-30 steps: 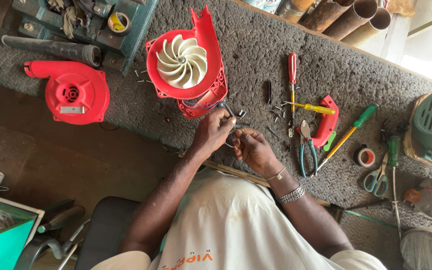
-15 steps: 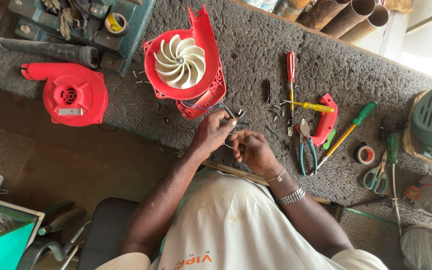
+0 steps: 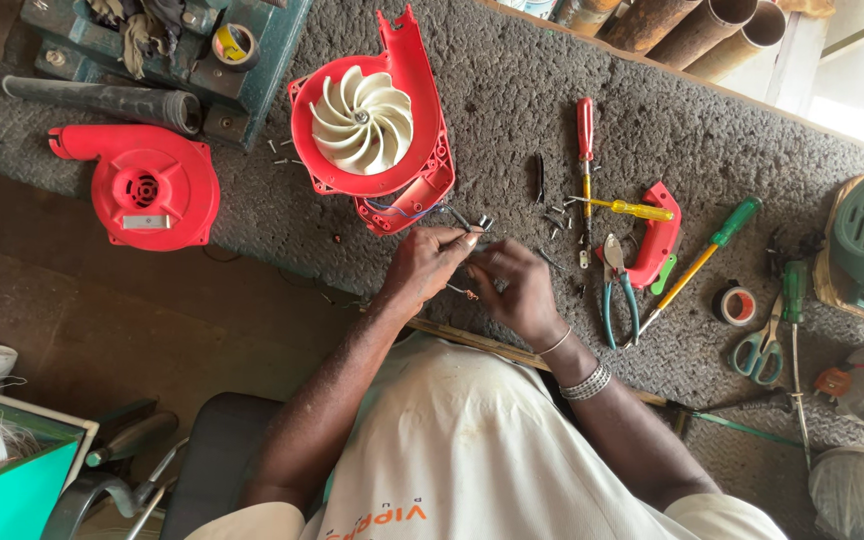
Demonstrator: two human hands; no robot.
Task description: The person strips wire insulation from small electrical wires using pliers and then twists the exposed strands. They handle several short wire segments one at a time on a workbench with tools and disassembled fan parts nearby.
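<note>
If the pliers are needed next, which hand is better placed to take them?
Probably the right hand: the pliers lie just beside it, while the left hand pinches the wires farther away.

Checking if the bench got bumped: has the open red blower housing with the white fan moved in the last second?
No. The blower housing keeps its place beside the red-handled screwdriver.

A red-handled screwdriver [image 3: 585, 150] lies beside a yellow one [image 3: 624, 208]; pliers [image 3: 614, 285], scissors [image 3: 758, 345] and a tape roll [image 3: 737, 304] rest on the surface [image 3: 512, 90].
</note>
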